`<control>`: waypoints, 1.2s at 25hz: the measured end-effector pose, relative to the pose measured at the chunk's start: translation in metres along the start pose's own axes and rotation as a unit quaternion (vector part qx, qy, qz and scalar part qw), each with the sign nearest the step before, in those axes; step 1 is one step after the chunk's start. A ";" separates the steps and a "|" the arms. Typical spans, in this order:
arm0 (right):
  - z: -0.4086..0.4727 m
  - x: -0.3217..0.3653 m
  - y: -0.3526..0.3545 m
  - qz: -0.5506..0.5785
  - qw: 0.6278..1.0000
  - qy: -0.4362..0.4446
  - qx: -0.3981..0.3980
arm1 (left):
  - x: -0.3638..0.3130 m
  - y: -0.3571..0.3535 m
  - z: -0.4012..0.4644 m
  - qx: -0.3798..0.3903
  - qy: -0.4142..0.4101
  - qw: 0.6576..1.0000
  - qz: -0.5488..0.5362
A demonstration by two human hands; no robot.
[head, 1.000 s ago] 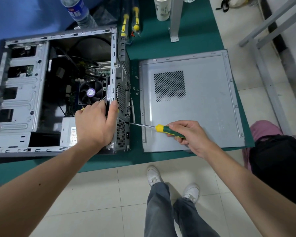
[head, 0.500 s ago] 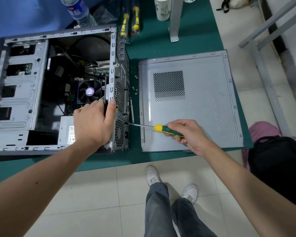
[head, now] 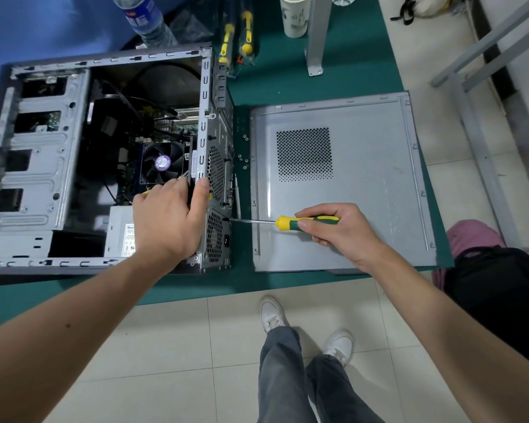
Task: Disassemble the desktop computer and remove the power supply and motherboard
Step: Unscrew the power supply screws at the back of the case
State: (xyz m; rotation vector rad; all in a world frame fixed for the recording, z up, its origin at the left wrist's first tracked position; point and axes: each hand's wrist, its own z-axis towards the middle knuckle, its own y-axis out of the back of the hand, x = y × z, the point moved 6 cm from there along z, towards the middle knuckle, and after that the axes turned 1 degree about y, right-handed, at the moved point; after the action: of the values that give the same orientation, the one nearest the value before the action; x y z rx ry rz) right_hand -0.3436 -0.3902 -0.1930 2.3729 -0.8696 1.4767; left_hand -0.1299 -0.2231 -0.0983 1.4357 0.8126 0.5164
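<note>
You're unscrewing the power supply (head: 121,232): right hand (head: 338,232) grips the screwdriver (head: 283,222), left hand (head: 168,218) clasps the case (head: 205,117) rim at 9 o'clock; keep the tip seated.

The green table (head: 348,71) carries the open computer case (head: 37,178), its removed side panel (head: 364,184), a paper cup (head: 293,16) and a water bottle (head: 144,19).
</note>
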 end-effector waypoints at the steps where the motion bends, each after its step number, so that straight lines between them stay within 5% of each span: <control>1: 0.002 -0.001 -0.001 0.006 1.000 -0.023 0.005 | 0.000 0.000 0.000 0.001 0.001 1.000 0.000; 6: 0.013 -0.011 -0.001 -0.035 0.981 -0.189 0.031 | 0.000 0.000 0.001 0.003 0.001 1.000 0.003; 11: 0.022 0.000 0.011 0.004 0.996 -0.074 -0.047 | -0.001 0.001 0.000 0.002 -0.001 1.000 0.000; 14: 0.014 -0.014 0.009 0.094 0.989 -0.099 -0.049 | 0.000 0.001 0.000 0.003 0.000 1.000 0.000; 17: 0.004 -0.022 0.007 -0.020 0.983 -0.182 -0.027 | 0.000 0.000 0.000 0.003 0.000 1.000 0.004; 19: 0.005 -0.021 0.009 -0.059 0.985 -0.160 -0.033 | 0.000 0.000 0.000 0.004 0.000 1.000 0.005; 24: 0.009 -0.009 0.009 0.138 0.988 -0.068 -0.033 | 0.000 0.000 0.000 0.005 0.002 1.000 0.002; 28: 0.003 -0.017 0.007 -0.060 0.981 -0.185 -0.014 | 0.000 0.000 0.000 0.002 0.001 1.000 0.003; 30: 0.004 -0.016 0.008 -0.087 0.985 -0.142 -0.037 | 0.000 0.001 0.000 0.001 0.000 1.000 0.001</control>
State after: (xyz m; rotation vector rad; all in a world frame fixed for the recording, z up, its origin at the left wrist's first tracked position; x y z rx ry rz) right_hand -0.3503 -0.3932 -0.2099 2.5684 -0.7375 1.0399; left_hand -0.1297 -0.2235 -0.0977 1.4391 0.8124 0.5170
